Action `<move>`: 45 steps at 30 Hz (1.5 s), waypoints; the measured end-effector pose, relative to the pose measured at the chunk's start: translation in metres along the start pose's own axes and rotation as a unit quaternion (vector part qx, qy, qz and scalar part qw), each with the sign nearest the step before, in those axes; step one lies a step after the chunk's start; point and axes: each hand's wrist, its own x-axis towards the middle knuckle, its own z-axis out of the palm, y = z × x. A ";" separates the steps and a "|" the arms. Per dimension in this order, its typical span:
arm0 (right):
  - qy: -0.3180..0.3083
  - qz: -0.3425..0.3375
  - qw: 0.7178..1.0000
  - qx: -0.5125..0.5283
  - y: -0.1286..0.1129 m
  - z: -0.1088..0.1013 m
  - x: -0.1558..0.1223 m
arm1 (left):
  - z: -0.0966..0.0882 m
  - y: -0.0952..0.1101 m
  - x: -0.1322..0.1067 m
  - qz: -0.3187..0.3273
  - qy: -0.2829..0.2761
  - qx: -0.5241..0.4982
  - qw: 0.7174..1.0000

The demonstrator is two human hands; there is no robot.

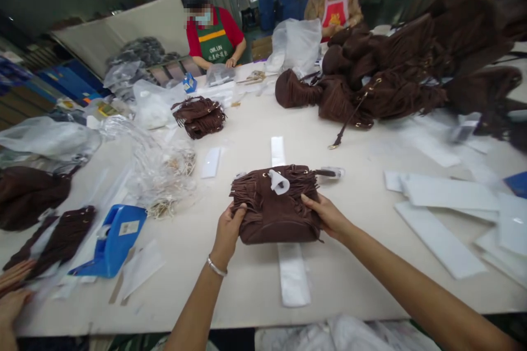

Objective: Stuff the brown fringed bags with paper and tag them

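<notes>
Grip: left hand (pixel 229 226) part-closed on the left end of a brown fringed bag (pixel 280 224), thumb on the side facing the wearer, fingers mostly out of sight behind. Right hand (pixel 327 215) matches it at the other end, thumb pressed over the fringe. Holding from both ends probably keeps the soft body level and spread, with the middle left uncovered. At that middle, near the top edge, sits a curl of white wrapping (pixel 279 182) (perhaps guarding a fitting; what is inside cannot be told).

Under the bag, a white strip (pixel 293 282) runs away from the wearer, showing at near and far sides; whether bag and strip touch is unclear. It seems laid crosswise to the bag so that both ends stay reachable.

Farther out on the worktop (pixel 362 279): blue tape dispenser (pixel 119 238) to the left, presumably within easy reach; white pieces (pixel 453 194) loosely overlapped to the right; second fringed bag (pixel 200 119) beyond, left of centre. Heap of brown bags (pixel 358 85) at far right, likely kept aside as stock. Co-worker in green apron (pixel 216 41) opposite.
</notes>
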 end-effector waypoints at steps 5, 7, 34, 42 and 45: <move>0.037 0.001 0.999 -0.015 0.008 -0.011 0.002 | 0.007 -0.028 0.009 -0.028 0.000 -0.031 0.999; 0.065 -0.002 0.996 -0.057 0.009 -0.017 0.003 | 0.013 -0.038 0.005 -0.047 -0.010 -0.051 0.998; -0.187 -0.093 0.831 -0.516 -0.063 -0.004 -0.037 | 0.036 -0.056 -0.079 -0.109 0.002 -0.049 0.993; -0.098 -0.212 0.709 -0.666 -0.053 0.002 -0.034 | 0.039 -0.080 -0.072 -0.045 0.080 0.029 0.995; -0.072 -0.272 0.617 -0.735 -0.043 0.004 -0.036 | 0.037 -0.089 -0.064 -0.033 0.081 0.034 0.996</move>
